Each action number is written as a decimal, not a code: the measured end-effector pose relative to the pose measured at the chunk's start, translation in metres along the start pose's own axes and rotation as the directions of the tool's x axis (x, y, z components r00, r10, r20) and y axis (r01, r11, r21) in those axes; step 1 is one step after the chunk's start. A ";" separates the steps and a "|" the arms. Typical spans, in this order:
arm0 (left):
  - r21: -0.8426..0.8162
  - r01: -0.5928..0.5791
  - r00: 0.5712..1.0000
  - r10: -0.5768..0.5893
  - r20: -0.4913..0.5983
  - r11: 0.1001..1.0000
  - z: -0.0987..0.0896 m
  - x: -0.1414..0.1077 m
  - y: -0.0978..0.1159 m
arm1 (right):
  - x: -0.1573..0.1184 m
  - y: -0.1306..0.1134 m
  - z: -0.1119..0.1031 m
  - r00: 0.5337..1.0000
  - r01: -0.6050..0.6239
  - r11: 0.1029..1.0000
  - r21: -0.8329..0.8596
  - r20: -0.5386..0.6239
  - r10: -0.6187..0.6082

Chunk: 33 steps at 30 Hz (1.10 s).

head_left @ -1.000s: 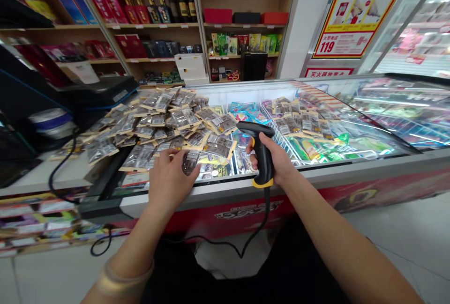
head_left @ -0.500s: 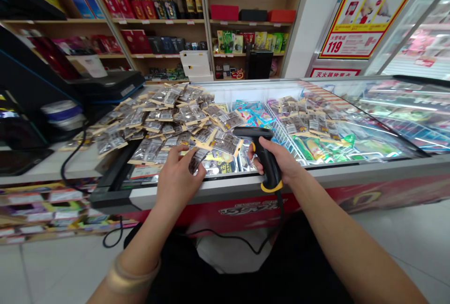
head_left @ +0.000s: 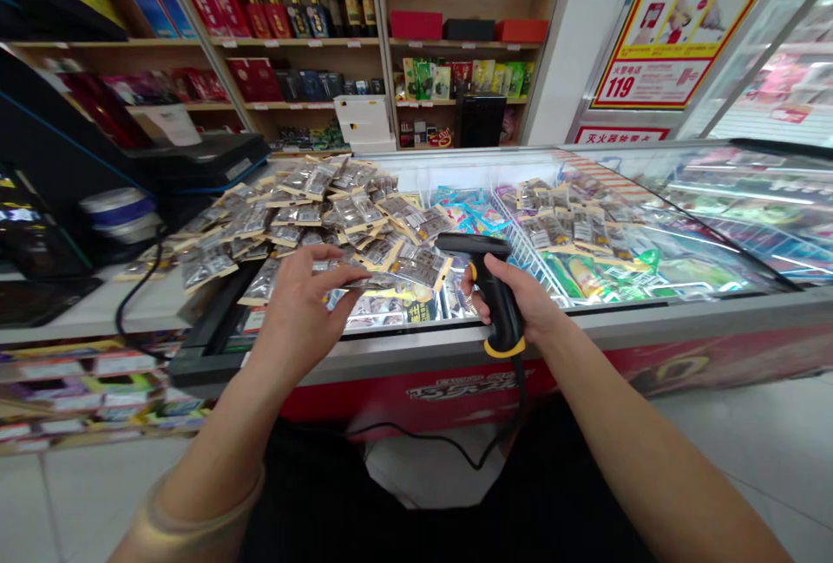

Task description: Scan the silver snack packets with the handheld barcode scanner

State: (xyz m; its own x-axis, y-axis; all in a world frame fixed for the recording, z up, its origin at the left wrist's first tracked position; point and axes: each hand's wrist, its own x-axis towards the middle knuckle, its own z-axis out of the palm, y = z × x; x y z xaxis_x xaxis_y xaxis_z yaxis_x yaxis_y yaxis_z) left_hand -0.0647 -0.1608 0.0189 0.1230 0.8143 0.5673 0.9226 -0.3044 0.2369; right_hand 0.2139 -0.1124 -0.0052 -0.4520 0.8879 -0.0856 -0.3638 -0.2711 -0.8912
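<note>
My left hand [head_left: 300, 307] pinches one small clear packet [head_left: 370, 281] between thumb and fingers, seen nearly edge-on above the freezer's front edge. Behind it spreads a large pile of similar packets [head_left: 303, 212], with dark contents and tan borders. In my right hand [head_left: 530, 301] is a black and yellow barcode scanner [head_left: 500, 298], fingers wrapped round its upright handle. The scanner's head points left, toward the pile. From its base a black cable [head_left: 521, 385] hangs down and loops to the left.
The packets lie on a glass-topped chest freezer [head_left: 416, 342] holding colourful bags and wire baskets. A second packet group [head_left: 573, 225] lies to the right. At left stand a counter [head_left: 97, 307] and a dark device [head_left: 208, 160]. Shelves [head_left: 299, 41] with bottles and boxes line the back.
My left hand has lifted a packet from the near edge of the pile and tilted it almost flat. My right hand and the scanner have barely moved.
</note>
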 end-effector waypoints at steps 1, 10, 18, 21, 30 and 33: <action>-0.010 -0.022 1.000 0.022 -0.013 1.000 0.001 0.006 0.005 | 0.000 0.001 0.000 1.000 0.013 1.000 0.018 -0.017 -0.013; -0.596 0.366 0.913 -0.152 0.378 0.715 0.059 0.069 0.047 | -0.001 -0.004 -0.005 0.987 0.136 0.980 0.148 -0.101 -0.122; -0.761 0.377 0.924 -0.267 0.273 0.528 0.084 0.062 0.065 | -0.003 -0.005 -0.016 0.981 0.169 0.969 0.179 -0.129 -0.148; -0.773 0.342 0.938 -0.248 0.244 0.534 0.091 0.057 0.065 | -0.005 -0.003 -0.013 0.985 0.168 0.971 0.171 -0.076 -0.157; -0.714 0.381 0.920 -0.315 0.232 0.587 0.098 0.054 0.059 | -0.009 -0.002 -0.013 0.991 0.134 0.986 0.099 0.011 -0.136; -0.687 0.353 0.934 -0.283 0.218 0.636 0.098 0.054 0.056 | -0.009 -0.001 -0.013 0.989 0.143 0.986 0.086 0.031 -0.146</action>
State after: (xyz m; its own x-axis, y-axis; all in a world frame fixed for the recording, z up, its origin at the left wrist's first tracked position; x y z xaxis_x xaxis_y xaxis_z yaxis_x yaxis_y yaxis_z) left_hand 0.0298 -0.0851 -0.0146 -0.0665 0.9544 0.2912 0.3791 -0.2458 0.8921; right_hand 0.2289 -0.1157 -0.0090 -0.4188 0.9061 0.0597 -0.4933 -0.1718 -0.8527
